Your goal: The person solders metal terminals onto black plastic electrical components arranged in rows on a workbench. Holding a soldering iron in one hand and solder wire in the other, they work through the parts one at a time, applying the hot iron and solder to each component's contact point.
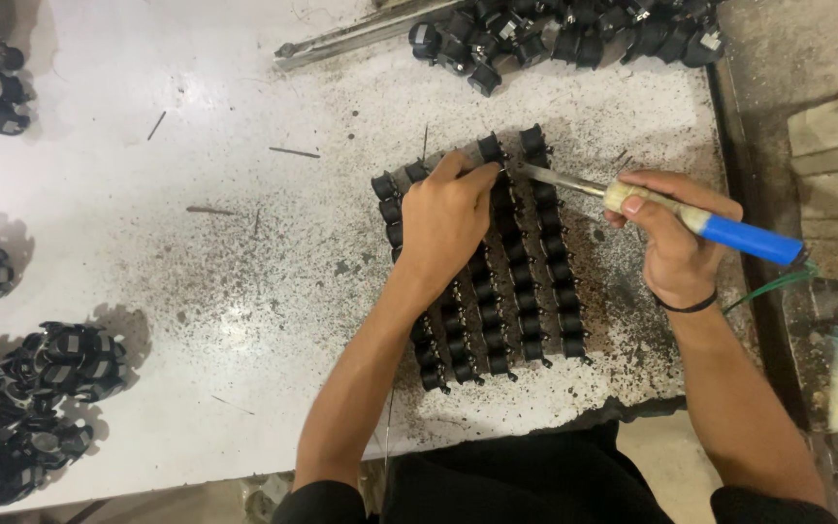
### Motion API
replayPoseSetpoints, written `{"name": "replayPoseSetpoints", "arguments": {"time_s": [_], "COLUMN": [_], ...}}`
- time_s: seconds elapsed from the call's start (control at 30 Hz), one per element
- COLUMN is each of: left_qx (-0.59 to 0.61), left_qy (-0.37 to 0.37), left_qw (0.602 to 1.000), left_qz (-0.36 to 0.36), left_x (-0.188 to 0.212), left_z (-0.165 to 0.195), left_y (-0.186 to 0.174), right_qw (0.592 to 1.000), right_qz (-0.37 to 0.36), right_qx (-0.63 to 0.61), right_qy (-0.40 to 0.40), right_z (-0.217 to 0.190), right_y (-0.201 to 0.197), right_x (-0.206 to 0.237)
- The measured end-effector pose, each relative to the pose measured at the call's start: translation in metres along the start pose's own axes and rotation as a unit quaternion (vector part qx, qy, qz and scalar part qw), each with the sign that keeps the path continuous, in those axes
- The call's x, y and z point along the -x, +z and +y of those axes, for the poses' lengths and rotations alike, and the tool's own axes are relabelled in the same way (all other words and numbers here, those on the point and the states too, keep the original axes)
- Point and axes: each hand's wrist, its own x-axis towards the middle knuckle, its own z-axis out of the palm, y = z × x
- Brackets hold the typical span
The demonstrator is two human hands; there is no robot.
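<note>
A block of small black parts (526,291) stands in several tight rows on the white, scuffed worktable (196,194). My left hand (443,223) rests on top of the rows, its fingertips pinched together at the upper part of the block; a thin wire seems to be between them, but I cannot tell for sure. My right hand (671,238) grips a soldering iron (720,228) with a blue and cream handle. Its metal tip (545,175) reaches left to the spot beside my left fingertips.
A heap of loose black parts (564,34) lies at the table's far edge, next to a metal bar (361,34). More black parts (21,408) are piled along the left edge. A green cable (768,286) runs off the iron toward a dirty bench (826,146) on the right.
</note>
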Motion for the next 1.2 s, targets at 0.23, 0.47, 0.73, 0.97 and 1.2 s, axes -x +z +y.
{"name": "replayPoseSetpoints", "arguments": {"time_s": [0.23,0.47,0.73,0.97,1.2], "left_qx": [0.000,-0.011,0.028,0.040,0.035], "left_qy": [0.006,0.002,0.011,0.005,0.004], "left_qw": [0.999,0.996,0.998,0.999,0.999], "left_qz": [-0.051,-0.083,-0.050,-0.007,-0.020], "left_x": [-0.014,-0.015,-0.007,-0.006,-0.008], "left_z": [0.001,0.004,0.000,-0.002,-0.005], "left_y": [0.003,0.004,0.000,0.002,0.003], "right_qw": [0.998,0.997,0.997,0.997,0.997], "right_qz": [0.006,0.013,0.018,0.013,0.003], "right_qx": [-0.041,-0.031,-0.045,-0.059,-0.062], "right_qy": [0.054,0.066,0.052,0.045,0.051], "right_z": [0.000,0.005,0.008,0.009,0.010], "right_y": [-0.001,-0.006,-0.011,-0.012,-0.011], "right_x": [-0.005,-0.005,-0.001,0.000,-0.002]}}
